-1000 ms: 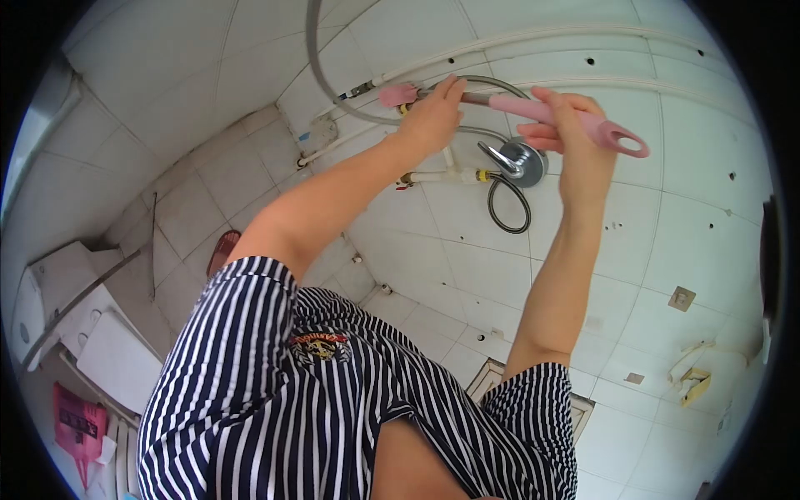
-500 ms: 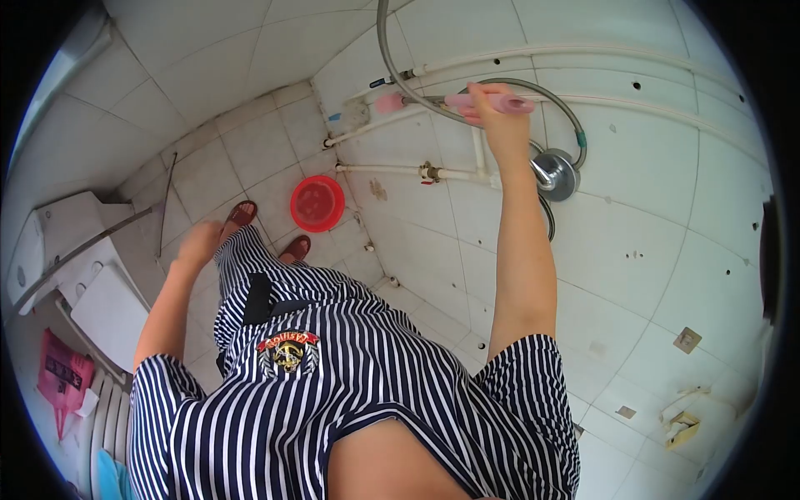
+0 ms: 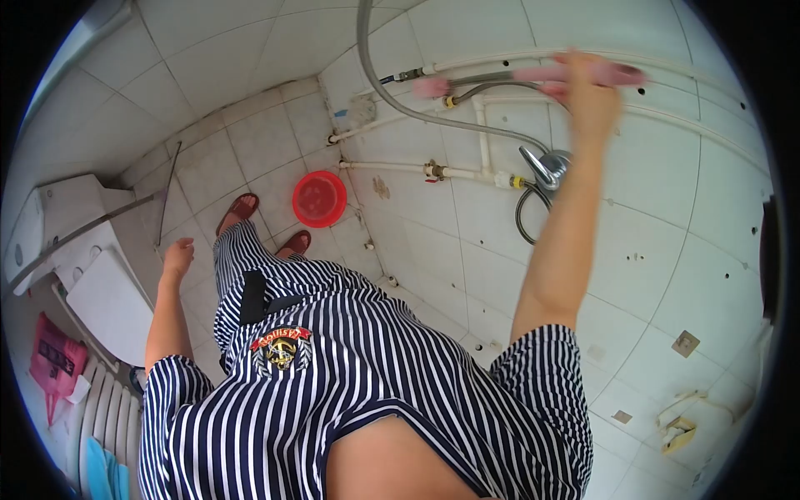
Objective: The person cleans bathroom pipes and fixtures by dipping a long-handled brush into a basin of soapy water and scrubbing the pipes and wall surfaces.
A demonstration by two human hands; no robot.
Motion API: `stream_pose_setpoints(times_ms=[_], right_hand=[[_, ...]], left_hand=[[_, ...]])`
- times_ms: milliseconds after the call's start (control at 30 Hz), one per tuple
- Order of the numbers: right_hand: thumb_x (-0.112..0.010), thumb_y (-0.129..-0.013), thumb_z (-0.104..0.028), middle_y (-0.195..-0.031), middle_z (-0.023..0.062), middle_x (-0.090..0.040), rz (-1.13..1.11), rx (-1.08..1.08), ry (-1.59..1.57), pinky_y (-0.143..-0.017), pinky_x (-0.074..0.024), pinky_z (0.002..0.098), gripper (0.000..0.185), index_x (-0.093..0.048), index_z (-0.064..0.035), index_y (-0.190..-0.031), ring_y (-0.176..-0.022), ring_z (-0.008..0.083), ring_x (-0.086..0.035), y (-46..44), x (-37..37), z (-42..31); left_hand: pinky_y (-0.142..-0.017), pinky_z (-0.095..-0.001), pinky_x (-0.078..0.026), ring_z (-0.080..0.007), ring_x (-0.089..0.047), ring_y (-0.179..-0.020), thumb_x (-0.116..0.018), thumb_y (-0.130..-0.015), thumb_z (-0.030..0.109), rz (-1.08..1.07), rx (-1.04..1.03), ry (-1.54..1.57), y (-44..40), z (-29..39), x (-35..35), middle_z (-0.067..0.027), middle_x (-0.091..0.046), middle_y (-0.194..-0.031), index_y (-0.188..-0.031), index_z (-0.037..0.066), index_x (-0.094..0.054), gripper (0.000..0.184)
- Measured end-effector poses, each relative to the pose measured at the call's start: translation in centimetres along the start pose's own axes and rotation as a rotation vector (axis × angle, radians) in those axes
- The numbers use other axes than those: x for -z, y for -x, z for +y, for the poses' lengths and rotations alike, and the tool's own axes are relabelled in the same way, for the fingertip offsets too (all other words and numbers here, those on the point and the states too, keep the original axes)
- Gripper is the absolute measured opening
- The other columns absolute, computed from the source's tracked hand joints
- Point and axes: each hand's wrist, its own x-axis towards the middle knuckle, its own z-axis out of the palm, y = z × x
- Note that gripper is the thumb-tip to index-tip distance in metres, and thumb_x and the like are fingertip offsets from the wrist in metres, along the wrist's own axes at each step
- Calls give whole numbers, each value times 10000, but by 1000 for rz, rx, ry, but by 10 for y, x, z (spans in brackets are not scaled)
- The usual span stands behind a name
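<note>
Compared with half a second ago, the long pink-handled brush [image 3: 532, 75], with slender grey shaft and blurred pink head, has been shifted rightward before the glossy white tiled wall [image 3: 650, 200]. It is gripped by the right hand [image 3: 593, 96]; the left hand [image 3: 178, 257] is held lowered, fingers loosely parted.

Light soft, cool, fairly even. Right-hand wall tiles [image 3: 642, 225] palest; upper-left wall [image 3: 208, 62] greyer, dimmer. Pale bluish glow at the far upper-left edge; main source cannot be told. Shadows faint. Small bright glints on the chrome tap [image 3: 547, 169]. Right hand [image 3: 593, 100] and pink-handled tool [image 3: 533, 75] smeared by blur; striped shirt [image 3: 367, 350] crisp by comparison. Strong fisheye: tile joints and pipes [image 3: 700, 129] bow, corners go black, blue fringe along left rim.
</note>
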Motion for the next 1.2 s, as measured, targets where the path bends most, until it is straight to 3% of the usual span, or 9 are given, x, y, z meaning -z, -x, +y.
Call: stream_pose_setpoints(times_ms=[100, 200, 533, 667, 700, 833, 900, 1100, 1200], right_hand=[[-677, -961, -321, -879, 119, -753, -198, 1, -13, -650, -575, 252, 349, -698, 11, -1064, -706, 163, -728, 1, -74, 92], [-661, -942, -420, -812, 68, -751, -182, -111, -109, -655, -553, 259, 411, -716, -24, -1035, -696, 134, -714, 9, -103, 142], [-660, -945, -283, -893, 104, -765, 273, 270, 67, -593, -498, 259, 282, -723, -12, -988, -580, 109, -640, 16, 68, -44], [-672, -955, -264, -941, 110, -762, 19, 26, -50, -609, -544, 244, 315, -702, 32, -1055, -626, 139, -682, 0, 1, 15], [-714, -901, -365, -804, 78, -738, -43, -16, -37, -634, -524, 270, 352, -716, -28, -1002, -624, 152, -680, -2, -26, 43], [-725, -891, -370, -763, 50, -732, -217, -14, 7, -656, -536, 287, 329, -716, -58, -995, -719, 142, -709, 1, -98, 133], [-701, -947, -218, -862, 112, -738, -252, -29, -26, -646, -580, 262, 274, -690, 28, -1069, -735, 162, -735, 4, -97, 137], [-668, -954, -243, -908, 97, -764, 227, 282, 53, -514, -477, 220, 257, -702, 12, -958, -511, 94, -572, 6, 38, -16], [-680, -945, -240, -871, 94, -764, 249, 365, 96, -498, -427, 205, 244, -718, 1, -930, -518, 75, -551, 12, 56, -42]], left_hand=[[-746, -333, -555, -203, -712, -785, -592, -901, 170, -21, -87, 70, 10, 20, -7, -150, -747, -966, -1240, 27, -688, 380], [-736, -335, -553, -204, -702, -770, -596, -905, 161, -41, -97, 92, 9, 17, -5, -140, -741, -940, -1248, 17, -678, 382], [-738, -349, -562, -210, -713, -770, -607, -904, 165, 22, 95, -23, -18, -73, 9, -147, -750, -970, -1232, 64, -698, 355], [-752, -347, -561, -206, -719, -765, -597, -908, 181, 18, 35, 3, -14, -44, -2, -130, -758, -989, -1228, 69, -703, 355], [-757, -343, -560, -204, -718, -763, -593, -910, 186, -7, 5, 5, -9, -27, -5, -123, -758, -985, -1230, 71, -703, 358], [-749, -334, -550, -191, -707, -773, -590, -912, 187, -33, -98, 101, -7, 4, -14, -121, -750, -948, -1237, 50, -693, 368], [-742, -321, -552, -193, -691, -790, -589, -913, 151, -50, -91, 87, 4, 23, -7, -125, -734, -986, -1260, 20, -670, 380], [-728, -327, -553, -198, -692, -777, -595, -905, 145, -57, -14, -27, -10, -16, -4, -137, -736, -997, -1249, 28, -677, 372], [-744, -345, -555, -206, -715, -782, -603, -898, 179, 8, 1, -173, -35, -57, -13, -150, -752, -991, -1229, 74, -704, 361]])
